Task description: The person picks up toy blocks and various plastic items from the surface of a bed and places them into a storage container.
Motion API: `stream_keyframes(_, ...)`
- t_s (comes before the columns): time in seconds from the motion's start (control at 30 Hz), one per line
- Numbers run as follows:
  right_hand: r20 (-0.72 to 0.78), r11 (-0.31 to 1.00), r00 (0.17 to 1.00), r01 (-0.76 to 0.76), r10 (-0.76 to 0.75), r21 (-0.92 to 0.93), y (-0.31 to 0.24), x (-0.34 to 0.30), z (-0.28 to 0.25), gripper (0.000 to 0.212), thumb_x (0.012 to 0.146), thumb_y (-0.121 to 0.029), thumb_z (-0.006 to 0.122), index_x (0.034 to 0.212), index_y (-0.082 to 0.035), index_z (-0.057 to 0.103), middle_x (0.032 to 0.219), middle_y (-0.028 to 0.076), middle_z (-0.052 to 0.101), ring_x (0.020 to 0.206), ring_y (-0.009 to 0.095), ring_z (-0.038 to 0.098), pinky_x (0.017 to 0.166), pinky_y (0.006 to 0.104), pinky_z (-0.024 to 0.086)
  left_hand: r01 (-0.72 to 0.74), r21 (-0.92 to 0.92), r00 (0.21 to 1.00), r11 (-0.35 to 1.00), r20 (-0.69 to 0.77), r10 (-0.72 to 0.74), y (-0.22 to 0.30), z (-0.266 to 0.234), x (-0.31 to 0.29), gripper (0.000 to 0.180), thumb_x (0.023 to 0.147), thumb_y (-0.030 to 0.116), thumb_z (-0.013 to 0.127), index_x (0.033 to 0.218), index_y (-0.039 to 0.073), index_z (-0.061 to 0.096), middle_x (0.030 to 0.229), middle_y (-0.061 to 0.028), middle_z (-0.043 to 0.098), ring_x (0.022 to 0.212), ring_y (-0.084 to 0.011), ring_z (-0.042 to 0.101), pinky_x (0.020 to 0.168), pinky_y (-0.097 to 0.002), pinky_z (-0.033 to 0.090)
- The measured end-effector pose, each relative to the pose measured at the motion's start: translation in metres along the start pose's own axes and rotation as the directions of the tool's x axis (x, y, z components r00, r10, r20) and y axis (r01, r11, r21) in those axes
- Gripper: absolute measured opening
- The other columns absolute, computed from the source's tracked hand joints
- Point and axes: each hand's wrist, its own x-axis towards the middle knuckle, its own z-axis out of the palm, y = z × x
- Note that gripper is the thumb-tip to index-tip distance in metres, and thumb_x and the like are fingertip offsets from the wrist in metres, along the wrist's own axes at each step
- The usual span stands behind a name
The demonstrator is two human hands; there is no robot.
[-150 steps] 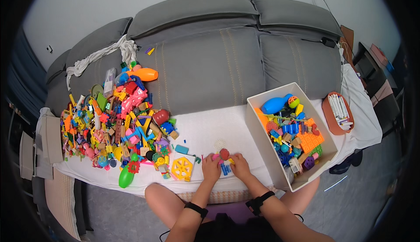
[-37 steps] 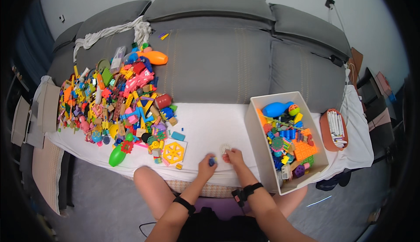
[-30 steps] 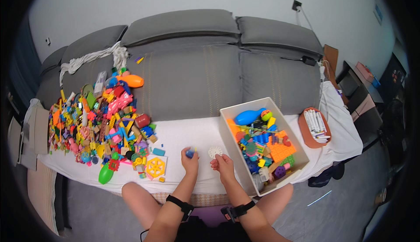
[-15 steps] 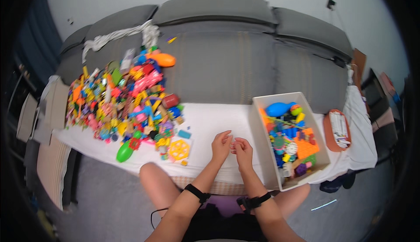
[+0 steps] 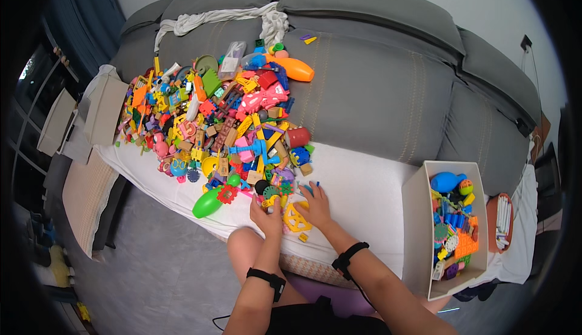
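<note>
Just below centre-frame, the left hand (image 5: 266, 218), grip unclear, flanks a yellow hexagonal plastic lattice (image 5: 295, 217) overlapped by the spread right hand (image 5: 317, 206).

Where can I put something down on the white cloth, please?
Widest: the white cloth between the right hand and the cream bin, below the backrest. A narrower strip borders the toy pile, left of the green pin-shaped toy. Crowded: the pile and the bin.

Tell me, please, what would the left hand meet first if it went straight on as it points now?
For the left hand, probably the yellow toy piece right ahead of it; a dark green gear lies just beyond. They may already touch; depth is unclear here.
</note>
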Motion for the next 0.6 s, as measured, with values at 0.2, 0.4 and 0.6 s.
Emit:
stream_keyframes(0.2, 0.090, 0.969, 0.979, 0.166, -0.185, 0.183, 0.015, 0.063, 0.013, 0.069, 0.066, -0.050, 0.066, 0.125, -0.021, 0.046, 0.126, 0.017, 0.042, 0.111, 0.035, 0.042, 0.092, 0.0446, 0.033, -0.060, 0.150, 0.998, 0.987, 0.005, 0.059, -0.006, 0.016, 0.017, 0.068, 0.062, 0.034, 0.077, 0.118, 0.009, 0.047, 0.113, -0.0222, 0.041, 0.107, -0.0364, 0.037, 0.090, -0.0447, 0.033)
stream_keyframes(0.4, 0.338, 0.988, 0.928, 0.143, -0.154, 0.056, 0.009, 0.098, 0.006, 0.063, 0.063, -0.062, 0.061, 0.112, -0.024, 0.058, 0.114, 0.013, 0.050, 0.110, 0.031, 0.042, 0.090, 0.0424, 0.031, -0.115, 0.269, 0.993, 0.956, 0.048, 0.106, -0.010, 0.026, 0.020, 0.047, 0.068, 0.033, 0.071, 0.105, 0.007, 0.058, 0.113, -0.0215, 0.042, 0.103, -0.0351, 0.040, 0.089, -0.0429, 0.034)
stream_keyframes(0.6, 0.238, 0.936, 0.947, 0.133, -0.217, 0.325, 0.053, 0.076, 0.010, 0.043, 0.064, -0.041, 0.071, 0.096, -0.012, 0.065, 0.097, 0.014, 0.055, 0.099, 0.032, 0.049, 0.085, 0.0386, 0.038, -0.201, 0.206, 0.976, 0.958, 0.126, 0.178, 0.006, 0.045, -0.016, 0.039, 0.070, 0.028, 0.068, 0.099, 0.004, 0.057, 0.105, -0.0192, 0.048, 0.096, -0.0342, 0.044, 0.084, -0.0417, 0.036)
